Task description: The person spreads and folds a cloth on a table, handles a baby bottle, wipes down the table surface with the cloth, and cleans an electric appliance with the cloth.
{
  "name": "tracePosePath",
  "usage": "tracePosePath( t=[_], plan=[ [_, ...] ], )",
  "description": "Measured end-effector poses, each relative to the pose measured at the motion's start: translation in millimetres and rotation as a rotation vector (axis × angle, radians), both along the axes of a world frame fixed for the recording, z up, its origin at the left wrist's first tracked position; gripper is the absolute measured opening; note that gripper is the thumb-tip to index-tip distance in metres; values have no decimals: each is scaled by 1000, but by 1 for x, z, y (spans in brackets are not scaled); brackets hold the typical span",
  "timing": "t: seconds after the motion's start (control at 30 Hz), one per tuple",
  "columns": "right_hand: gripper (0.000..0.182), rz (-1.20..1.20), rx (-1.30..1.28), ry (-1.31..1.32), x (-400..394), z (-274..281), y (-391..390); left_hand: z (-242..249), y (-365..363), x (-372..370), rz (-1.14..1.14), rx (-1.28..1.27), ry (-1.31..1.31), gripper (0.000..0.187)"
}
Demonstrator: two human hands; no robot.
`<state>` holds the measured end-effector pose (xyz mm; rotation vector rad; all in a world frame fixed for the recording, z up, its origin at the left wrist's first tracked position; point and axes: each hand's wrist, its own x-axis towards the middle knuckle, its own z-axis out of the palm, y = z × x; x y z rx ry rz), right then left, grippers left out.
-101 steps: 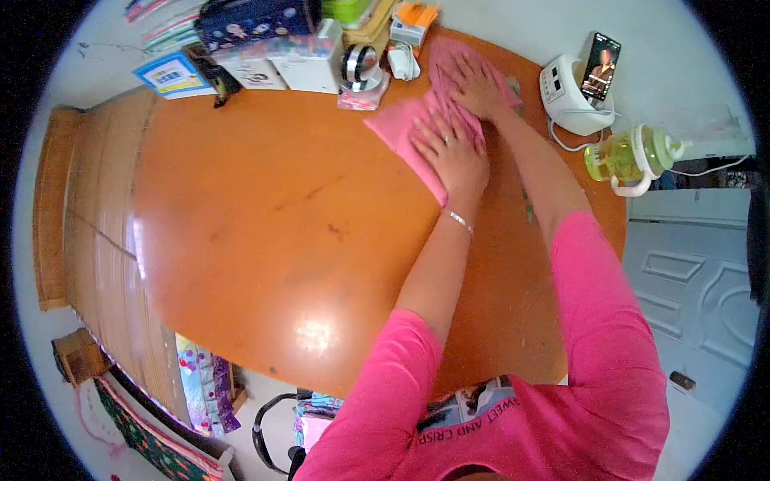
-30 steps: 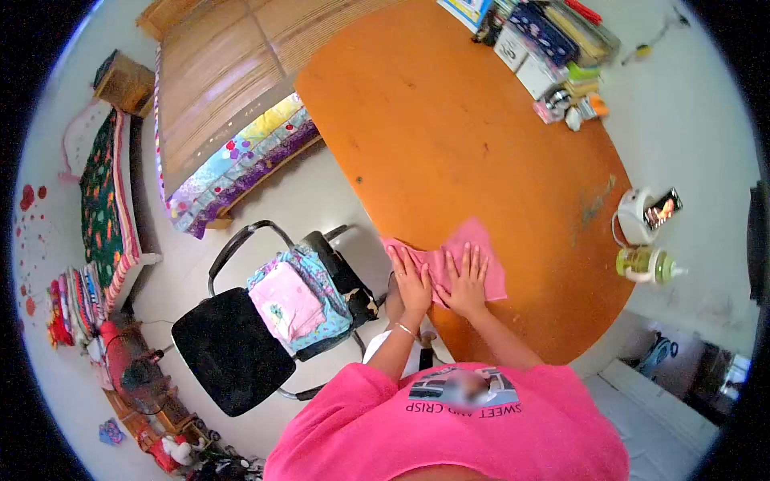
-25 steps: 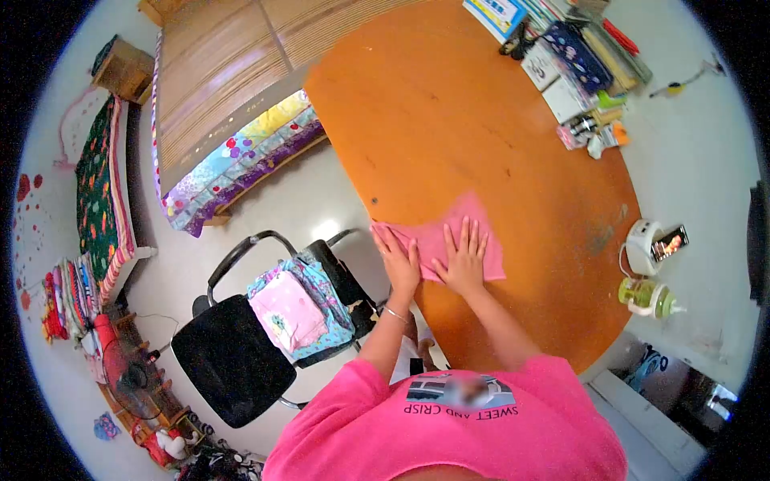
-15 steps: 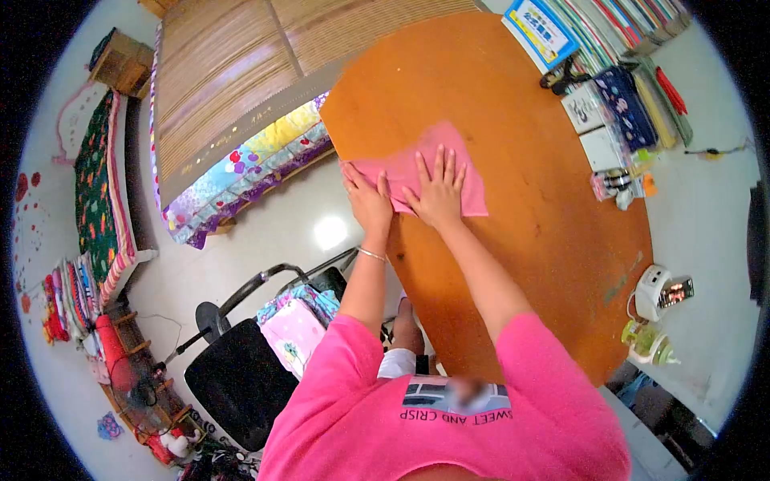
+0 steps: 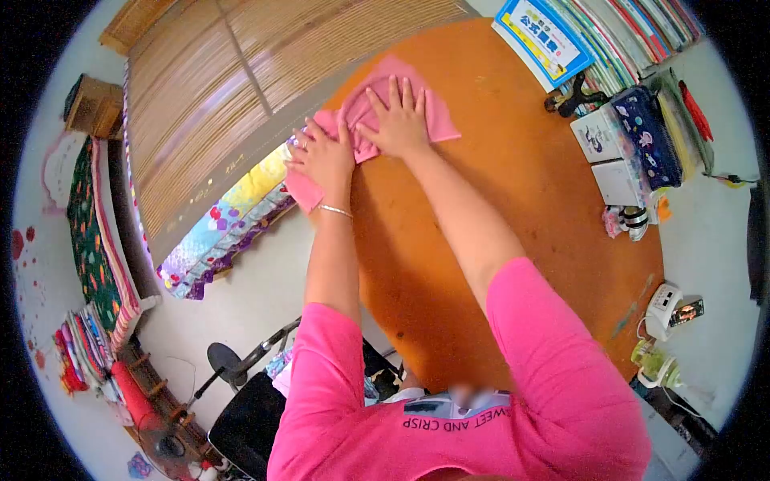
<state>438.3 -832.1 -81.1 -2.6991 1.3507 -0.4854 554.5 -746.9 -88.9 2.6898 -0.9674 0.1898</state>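
A pink cloth [image 5: 443,120] lies bunched and creased on the orange-brown wooden table [image 5: 497,208], near its far left edge. Flat on the cloth, with fingers spread, rests my right hand [image 5: 399,124]. My left hand [image 5: 322,160] presses on the cloth's left part at the table edge, fingers apart, with a bracelet on the wrist. One corner of the cloth hangs past the edge below that hand.
A bed with a bamboo mat [image 5: 200,104] stands beyond the table's left edge. Books [image 5: 609,36], a dark blue pencil case [image 5: 650,136], a white socket block [image 5: 662,309] and a bottle [image 5: 654,365] line the right side. A black chair [image 5: 249,425] stands lower left.
Both hands have slid away from my body and to the left, taking the cloth along. The cloth is now more wrinkled, and part of it overhangs the table edge.
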Motion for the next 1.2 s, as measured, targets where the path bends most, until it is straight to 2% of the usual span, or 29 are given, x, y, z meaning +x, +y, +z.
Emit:
tracePosePath(
  t=[0.17, 0.23, 0.3, 0.33, 0.5, 0.57, 0.67, 0.73, 0.8, 0.87, 0.9, 0.97, 1.2],
  plan=[
    [80, -24, -56, 43, -33, -8, -85, -6, -75, -23, -138, 19, -69, 79],
    [81, -42, -18, 167, -53, -6, -121, -6, -104, -41, -310, -56, -20, 78],
    [81, -80, -23, 181, -84, -7, -157, -6, -130, -60, -426, -83, -44, 79],
    [82, -95, -32, 197, -98, -6, -168, -7, -141, -69, -519, -113, -66, 80],
    [82, -222, 52, 224, -133, 3, -180, 7, -172, -98, -597, -146, -26, 78],
    [82, -248, 47, 163, -133, 1, -176, 5, -166, -101, -595, -152, 13, 75],
    [82, -279, 66, 147, -134, 7, -161, -11, -162, -100, -651, -223, -139, 82],
    [80, -303, 65, 155, -140, 7, -145, -6, -147, -110, -646, -132, -39, 82],
    [79, -333, 67, 165, -151, -1, -130, -3, -132, -121, -656, -150, -46, 81],
    [82, -282, -110, 234, -166, -22, -120, -4, -114, -131, -653, -118, -96, 80],
    [82, -286, -114, 234, -170, -26, -111, -6, -106, -136, -656, -122, -97, 80],
    [82, -269, -121, 150, -177, -26, -85, -11, -87, -143, -665, -125, -102, 80],
    [77, -266, -78, 153, -200, -14, 12, -4, 2, -174, -701, -72, -94, 77]
  ],
)
